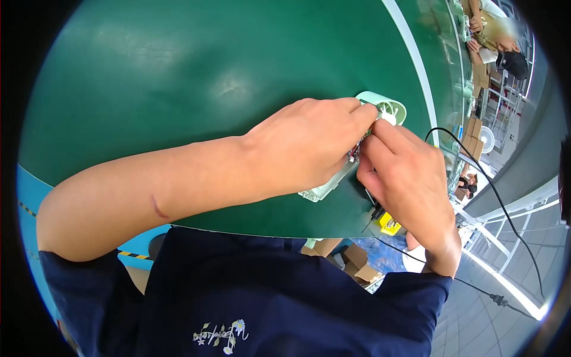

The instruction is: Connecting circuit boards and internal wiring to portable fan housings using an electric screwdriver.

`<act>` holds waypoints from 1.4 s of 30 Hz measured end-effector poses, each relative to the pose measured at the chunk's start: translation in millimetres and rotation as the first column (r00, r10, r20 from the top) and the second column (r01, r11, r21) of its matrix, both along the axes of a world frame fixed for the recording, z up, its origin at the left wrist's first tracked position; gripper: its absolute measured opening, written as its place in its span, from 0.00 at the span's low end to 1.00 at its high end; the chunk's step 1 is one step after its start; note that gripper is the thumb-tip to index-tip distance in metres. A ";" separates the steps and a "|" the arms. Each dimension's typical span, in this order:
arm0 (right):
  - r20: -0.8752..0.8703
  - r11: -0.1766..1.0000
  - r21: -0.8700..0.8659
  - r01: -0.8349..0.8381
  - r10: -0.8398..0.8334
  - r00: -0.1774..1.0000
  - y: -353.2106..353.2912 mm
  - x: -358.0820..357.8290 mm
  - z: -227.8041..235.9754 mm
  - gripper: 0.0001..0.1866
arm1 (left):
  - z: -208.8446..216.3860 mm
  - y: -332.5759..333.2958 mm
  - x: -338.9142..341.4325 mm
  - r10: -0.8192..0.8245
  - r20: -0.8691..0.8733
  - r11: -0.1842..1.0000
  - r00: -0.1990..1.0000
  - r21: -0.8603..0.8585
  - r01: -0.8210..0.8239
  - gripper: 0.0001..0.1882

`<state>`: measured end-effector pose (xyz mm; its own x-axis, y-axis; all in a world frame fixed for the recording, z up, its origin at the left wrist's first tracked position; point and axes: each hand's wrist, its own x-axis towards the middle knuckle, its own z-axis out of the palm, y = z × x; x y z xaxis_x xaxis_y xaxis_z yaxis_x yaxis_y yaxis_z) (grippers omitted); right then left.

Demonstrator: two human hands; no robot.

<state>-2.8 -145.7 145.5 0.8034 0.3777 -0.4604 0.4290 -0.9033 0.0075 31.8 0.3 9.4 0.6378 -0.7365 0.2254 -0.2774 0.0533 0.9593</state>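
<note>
My left hand [324,134] is closed around a pale green plastic device housing, its fingers bent at the far end. The housing's rounded end [380,100], open with white parts inside, shows past my fingertips. On the near side a pale, translucent part [329,185] sticks out below my left palm. Small wires [354,152], some reddish, show between the two hands. My right hand [407,166] is closed in a pinch right beside the left fingertips. What its fingertips grip is hidden.
On the green table [178,71], a yellow tray [389,224] of small parts sits near the edge by my right wrist, beside a dark, thin-tipped tool [377,211]. A black cable [499,196] loops at the right. Cardboard boxes [357,262] stand below; co-workers sit at far right.
</note>
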 end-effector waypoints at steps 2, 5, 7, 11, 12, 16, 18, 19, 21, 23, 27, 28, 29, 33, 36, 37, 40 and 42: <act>0.003 0.997 -0.067 -0.043 0.044 0.999 1.5 0.4 -2.5 0.12 | -0.8 0.0 -0.3 0.000 -0.002 1.000 1.000 0.004 0.000 0.20; -0.049 0.995 -0.082 -0.056 0.053 0.997 0.8 0.3 -0.8 0.13 | -0.3 -0.5 -1.5 0.004 -0.026 1.000 1.000 -0.002 -0.004 0.22; -0.050 0.993 -0.094 -0.072 0.067 0.996 1.9 0.2 -0.3 0.13 | 0.8 -0.6 -2.1 0.006 -0.050 1.000 0.999 -0.012 -0.007 0.24; -0.063 0.969 -0.183 -0.168 0.159 0.985 5.1 -3.3 -1.6 0.14 | 2.5 -3.0 -1.2 -0.037 -0.091 0.998 0.995 0.043 0.041 0.28; -0.061 0.969 -0.186 -0.162 0.153 0.986 4.1 -3.9 -1.7 0.14 | 3.2 -3.1 -1.7 -0.044 -0.101 0.997 0.994 0.054 0.050 0.29; -0.015 0.994 -0.081 -0.067 0.067 0.998 -8.4 -5.6 -0.4 0.13 | 7.3 0.6 -1.7 -0.063 -0.136 0.992 0.989 0.098 0.076 0.29; 0.068 0.969 0.137 0.205 -0.216 0.974 -12.2 -8.5 1.3 0.13 | 7.2 -0.3 -0.4 -0.063 -0.152 0.990 0.986 0.117 0.081 0.30; 0.083 0.972 0.135 0.195 -0.207 0.975 -15.8 -9.1 -2.9 0.13 | 5.1 -1.1 3.1 -0.054 -0.138 0.991 0.989 0.113 0.070 0.30; -0.039 0.869 0.449 0.208 -0.214 0.976 -23.1 -21.0 -8.8 0.14 | 9.5 -2.9 0.7 -0.104 -0.121 0.987 0.987 0.110 0.118 0.32; 0.012 0.856 0.490 0.167 -0.198 0.980 -22.2 -20.1 -20.7 0.13 | 7.1 -0.7 -0.4 -0.097 -0.145 0.988 0.985 0.103 0.112 0.33; -0.050 0.792 0.553 0.258 -0.278 0.959 -29.6 -21.5 -31.2 0.11 | 2.9 0.2 -1.1 -0.062 -0.094 0.997 0.994 0.039 0.066 0.34; -0.003 0.806 0.564 0.178 -0.214 0.977 -32.7 -21.7 -33.1 0.10 | 2.6 -0.8 -0.9 -0.055 -0.085 0.998 0.995 0.037 0.058 0.34; 0.044 0.816 0.569 0.101 -0.153 0.987 -33.9 -22.1 -34.7 0.08 | 2.4 -0.7 -0.8 -0.054 -0.075 0.998 0.996 0.033 0.056 0.34; -0.044 0.691 0.648 0.321 -0.387 0.921 -43.1 -23.5 -29.0 0.09 | -1.3 0.2 -2.7 -0.033 -0.089 0.999 0.996 -0.014 0.032 0.33; -0.087 0.622 0.649 0.438 -0.512 0.855 -55.3 -33.5 -25.2 0.09 | 5.4 5.1 0.3 -0.050 -0.109 0.996 0.993 0.071 0.058 0.32; -0.098 0.565 0.675 0.474 -0.569 0.817 -60.2 -37.3 -26.2 0.09 | 7.6 5.9 1.9 -0.062 -0.113 0.994 0.992 0.086 0.072 0.32; -0.247 0.361 0.691 0.626 -0.696 0.674 -56.7 -47.9 -27.1 0.08 | 6.2 7.7 0.2 -0.058 -0.105 0.993 0.993 0.092 0.068 0.33; -0.335 0.214 0.699 0.683 -0.746 0.576 -55.0 -51.9 -29.0 0.07 | 5.7 7.8 -1.0 -0.036 -0.088 0.996 0.995 0.083 0.044 0.33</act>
<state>-54.7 -200.7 116.4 0.9276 -0.2277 -0.2962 -0.3729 -0.5181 -0.7697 30.8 8.1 15.2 0.6218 -0.7758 0.1070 -0.1929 -0.0194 0.9810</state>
